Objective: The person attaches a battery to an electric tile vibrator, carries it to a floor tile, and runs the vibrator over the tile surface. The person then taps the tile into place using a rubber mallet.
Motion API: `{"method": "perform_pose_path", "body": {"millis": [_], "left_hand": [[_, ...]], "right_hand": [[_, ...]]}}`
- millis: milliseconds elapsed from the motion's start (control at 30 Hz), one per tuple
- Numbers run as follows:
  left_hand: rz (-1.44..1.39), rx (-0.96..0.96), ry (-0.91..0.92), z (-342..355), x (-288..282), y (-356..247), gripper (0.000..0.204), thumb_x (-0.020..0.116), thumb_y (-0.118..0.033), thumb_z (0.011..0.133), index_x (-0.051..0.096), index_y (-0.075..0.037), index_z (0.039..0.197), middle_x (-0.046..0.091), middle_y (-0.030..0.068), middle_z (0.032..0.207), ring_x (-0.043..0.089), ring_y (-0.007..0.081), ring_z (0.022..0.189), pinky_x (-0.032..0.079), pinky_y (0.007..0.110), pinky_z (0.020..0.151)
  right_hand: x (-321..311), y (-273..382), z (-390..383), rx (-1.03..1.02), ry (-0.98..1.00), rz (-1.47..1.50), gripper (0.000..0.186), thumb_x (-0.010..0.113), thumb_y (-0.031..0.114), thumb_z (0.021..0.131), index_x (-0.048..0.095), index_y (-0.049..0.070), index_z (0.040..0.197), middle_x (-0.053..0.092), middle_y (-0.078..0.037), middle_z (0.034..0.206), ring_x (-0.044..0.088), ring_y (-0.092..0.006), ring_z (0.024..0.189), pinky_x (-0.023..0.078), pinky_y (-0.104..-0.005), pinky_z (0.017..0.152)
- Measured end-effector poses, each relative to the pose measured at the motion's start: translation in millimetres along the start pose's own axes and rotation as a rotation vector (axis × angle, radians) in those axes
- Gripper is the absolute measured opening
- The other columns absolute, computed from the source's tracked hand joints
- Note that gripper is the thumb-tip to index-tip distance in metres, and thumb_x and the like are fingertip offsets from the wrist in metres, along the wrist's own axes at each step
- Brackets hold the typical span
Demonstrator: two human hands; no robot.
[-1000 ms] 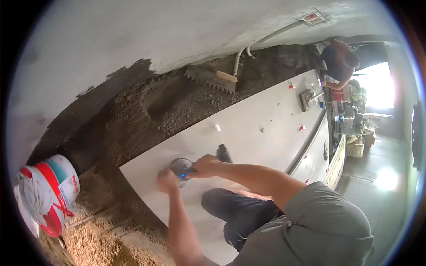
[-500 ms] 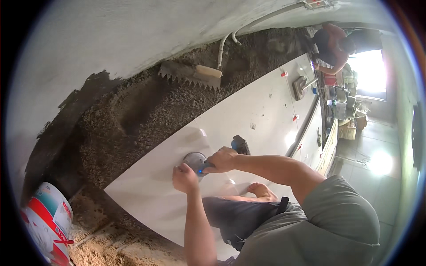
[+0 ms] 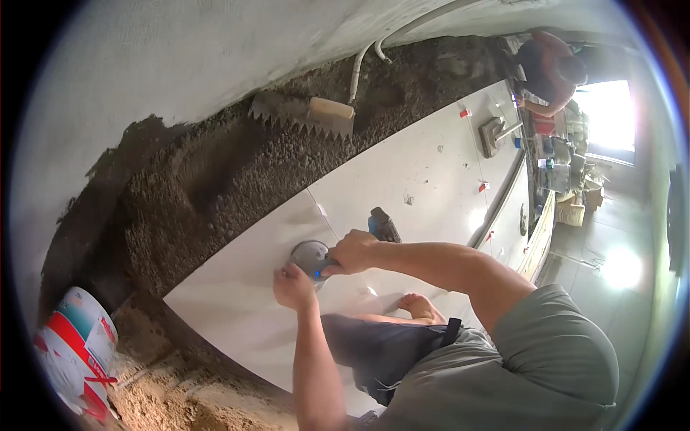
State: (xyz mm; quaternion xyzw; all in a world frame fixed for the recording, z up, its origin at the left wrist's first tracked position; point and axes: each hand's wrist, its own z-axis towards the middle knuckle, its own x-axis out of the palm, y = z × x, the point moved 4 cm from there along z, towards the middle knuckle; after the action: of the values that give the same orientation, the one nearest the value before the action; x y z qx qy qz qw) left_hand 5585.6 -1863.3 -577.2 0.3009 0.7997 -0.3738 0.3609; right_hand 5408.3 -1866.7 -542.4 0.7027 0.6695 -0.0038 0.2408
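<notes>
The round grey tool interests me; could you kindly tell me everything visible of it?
The round grey tool has a disc-shaped body, a darker part on its right and a small blue light, lit. It appears to rest flat on the pale tile. The right hand grips the darker part; the left hand curls at its near edge. Its material is unclear.

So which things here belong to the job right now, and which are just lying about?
In use:
- round tool, with the left hand and right hand on it
- white tile beneath it

Apparently just lying about:
- toothed trowel
- dark hand tool
- grey block-headed tool
- bucket
</notes>
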Motion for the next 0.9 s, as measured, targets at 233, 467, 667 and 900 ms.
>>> {"method": "perform_pose_path", "body": {"millis": [233, 467, 667, 900], "left_hand": [[-0.068, 0.023, -0.103, -2.4, 11.6, 12.5, 0.028, 0.051, -0.024, 0.085, 0.057, -0.004, 0.066, 0.063, 0.0192, 0.065, 0.062, 0.0432, 0.061, 0.047, 0.053, 0.054], [-0.191, 0.021, -0.263, -8.5, -3.2, 9.9, 0.029, 0.051, -0.026, 0.084, 0.06, -0.005, 0.067, 0.064, 0.0186, 0.067, 0.062, 0.0417, 0.063, 0.048, 0.052, 0.057], [-0.234, 0.064, -0.226, -27.0, 1.0, 46.1, 0.029, 0.05, -0.029, 0.089, 0.064, -0.006, 0.078, 0.068, 0.0208, 0.078, 0.065, 0.0431, 0.077, 0.05, 0.054, 0.069], [-0.337, -0.446, -0.34, -219.0, 46.5, 196.7, 0.033, 0.048, -0.032, 0.094, 0.062, -0.004, 0.083, 0.067, 0.0238, 0.084, 0.064, 0.0463, 0.08, 0.049, 0.055, 0.071]], "right_hand": [[2.9, 4.5, -4.2, 0.002, -0.009, -0.113, 0.074, 0.036, 0.07, 0.094, 0.066, 0.004, 0.107, 0.071, -0.015, 0.083, 0.07, -0.0352, 0.083, 0.055, -0.0473, 0.075], [3.0, 11.3, -8.7, 0.024, -0.106, -0.219, 0.077, 0.032, 0.072, 0.094, 0.064, 0.004, 0.11, 0.071, -0.018, 0.087, 0.069, -0.0359, 0.089, 0.053, -0.0488, 0.08], [28.4, 25.4, 7.6, -0.051, -0.161, -0.349, 0.081, 0.027, 0.07, 0.097, 0.073, 0.003, 0.086, 0.071, -0.018, 0.085, 0.069, -0.036, 0.087, 0.053, -0.0476, 0.081], [160.7, 103.3, -13.8, -0.471, 0.172, -0.846, 0.074, 0.037, 0.072, 0.093, 0.072, 0.006, 0.09, 0.071, -0.017, 0.087, 0.069, -0.0365, 0.089, 0.053, -0.0475, 0.078]]}}
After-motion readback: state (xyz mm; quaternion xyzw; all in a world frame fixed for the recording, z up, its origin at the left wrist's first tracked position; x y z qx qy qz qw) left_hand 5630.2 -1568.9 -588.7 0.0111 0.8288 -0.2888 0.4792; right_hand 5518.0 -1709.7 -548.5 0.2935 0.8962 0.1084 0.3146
